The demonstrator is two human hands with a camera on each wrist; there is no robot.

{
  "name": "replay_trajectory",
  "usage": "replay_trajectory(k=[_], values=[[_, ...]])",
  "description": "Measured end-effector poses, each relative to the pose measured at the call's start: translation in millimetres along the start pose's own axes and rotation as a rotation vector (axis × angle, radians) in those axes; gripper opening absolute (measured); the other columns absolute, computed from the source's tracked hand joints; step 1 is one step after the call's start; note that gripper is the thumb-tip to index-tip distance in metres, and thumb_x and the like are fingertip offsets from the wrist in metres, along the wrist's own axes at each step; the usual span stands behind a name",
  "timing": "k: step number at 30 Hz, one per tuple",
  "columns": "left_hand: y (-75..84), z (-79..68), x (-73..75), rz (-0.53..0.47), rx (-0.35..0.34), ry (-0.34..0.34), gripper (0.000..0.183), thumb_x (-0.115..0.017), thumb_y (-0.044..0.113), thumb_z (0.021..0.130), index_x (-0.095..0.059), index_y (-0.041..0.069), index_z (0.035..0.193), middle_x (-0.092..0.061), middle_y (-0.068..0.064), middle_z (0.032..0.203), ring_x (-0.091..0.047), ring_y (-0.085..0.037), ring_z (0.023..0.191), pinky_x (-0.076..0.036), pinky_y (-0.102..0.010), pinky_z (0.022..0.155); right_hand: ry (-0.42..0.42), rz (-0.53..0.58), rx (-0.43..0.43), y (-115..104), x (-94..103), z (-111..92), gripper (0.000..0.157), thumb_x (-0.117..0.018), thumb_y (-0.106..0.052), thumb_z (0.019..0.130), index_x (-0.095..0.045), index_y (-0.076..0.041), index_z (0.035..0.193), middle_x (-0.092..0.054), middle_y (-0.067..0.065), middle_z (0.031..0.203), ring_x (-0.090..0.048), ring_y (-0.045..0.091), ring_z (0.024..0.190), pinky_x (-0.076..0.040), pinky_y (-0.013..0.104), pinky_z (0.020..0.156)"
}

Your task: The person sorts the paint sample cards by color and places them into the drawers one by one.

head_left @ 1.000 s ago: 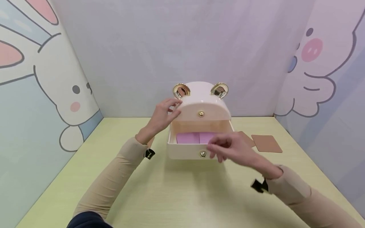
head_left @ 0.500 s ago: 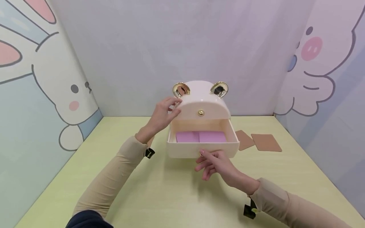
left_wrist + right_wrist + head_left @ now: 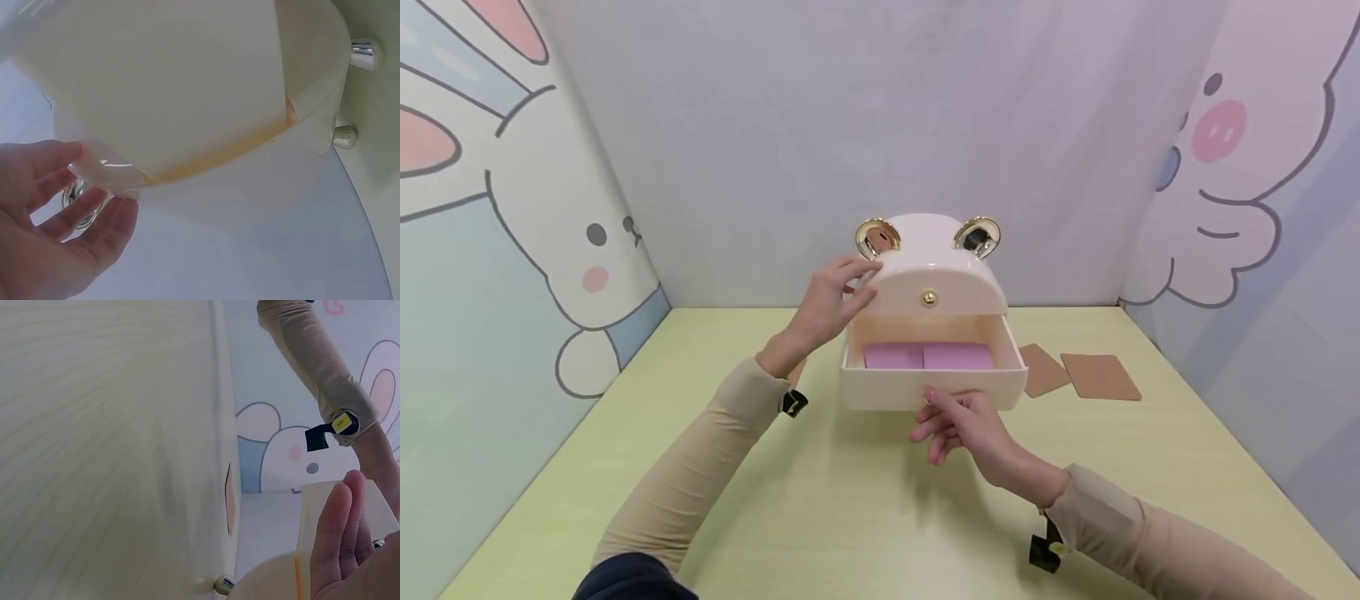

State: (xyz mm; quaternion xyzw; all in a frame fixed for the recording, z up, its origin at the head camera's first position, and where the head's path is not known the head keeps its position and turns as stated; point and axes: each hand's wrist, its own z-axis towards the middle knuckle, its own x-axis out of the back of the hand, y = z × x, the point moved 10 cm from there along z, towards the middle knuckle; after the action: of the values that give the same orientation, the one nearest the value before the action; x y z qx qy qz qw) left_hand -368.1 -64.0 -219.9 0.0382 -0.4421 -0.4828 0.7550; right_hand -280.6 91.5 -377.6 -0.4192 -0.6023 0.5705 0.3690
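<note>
A white two-tier drawer box with a domed top and gold round ears stands mid-table. Its lower drawer is pulled out, and two purple rectangular pieces lie side by side in it. My left hand rests its fingertips and thumb on the box's upper left side; the left wrist view shows the fingers beside an ear. At the lower drawer's front, my right hand pinches the gold knob, its other fingers extended below. That knob is mostly hidden by the thumb. The upper gold knob shows above.
Two brown square cards lie right of the box, the nearer one partly behind the drawer. Another brown piece shows behind my left wrist. Walls with cartoon animals enclose the pale table at back and sides.
My right hand has come down from over the drawer front to its knob. Over the last half second the drawer has slid slightly inward. My left hand has stayed in place.
</note>
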Motion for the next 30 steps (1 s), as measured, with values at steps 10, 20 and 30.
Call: replay_trajectory(k=[10, 20, 30], values=[[1.0, -0.8, -0.5, -0.007, 0.013, -0.005, 0.032, -0.064, 0.009, 0.091, -0.063, 0.004, 0.123, -0.062, -0.014, 0.120, -0.060, -0.027, 0.107, -0.058, -0.039, 0.083, 0.038, 0.009, 0.021, -2.8, 8.5, 16.1, 0.044, -0.052, -0.036, 0.099, -0.063, 0.005, 0.087, -0.073, 0.002, 0.067, -0.061, 0.012, 0.046, -0.055, 0.030, 0.049], [1.1, -2.1, -0.7, 0.008, 0.022, -0.015, 0.033, -0.063, 0.010, 0.092, -0.063, 0.005, 0.124, -0.062, -0.014, 0.121, -0.059, -0.027, 0.108, -0.057, -0.039, 0.084, 0.038, 0.010, 0.032, -4.3, 15.3, 31.6, 0.049, -0.052, -0.036, 0.099, -0.061, 0.011, 0.090, -0.072, 0.002, 0.066, -0.061, 0.012, 0.047, -0.055, 0.029, 0.050], [2.3, -2.5, -0.5, 0.008, 0.023, -0.017, 0.033, -0.064, 0.011, 0.092, -0.063, 0.005, 0.125, -0.062, -0.014, 0.122, -0.059, -0.026, 0.108, -0.057, -0.039, 0.084, 0.064, -0.011, 0.030, -6.8, 25.6, 46.9, 0.051, -0.051, -0.035, 0.099, -0.059, 0.015, 0.091, -0.070, 0.002, 0.061, -0.061, 0.012, 0.046, -0.055, 0.029, 0.049]])
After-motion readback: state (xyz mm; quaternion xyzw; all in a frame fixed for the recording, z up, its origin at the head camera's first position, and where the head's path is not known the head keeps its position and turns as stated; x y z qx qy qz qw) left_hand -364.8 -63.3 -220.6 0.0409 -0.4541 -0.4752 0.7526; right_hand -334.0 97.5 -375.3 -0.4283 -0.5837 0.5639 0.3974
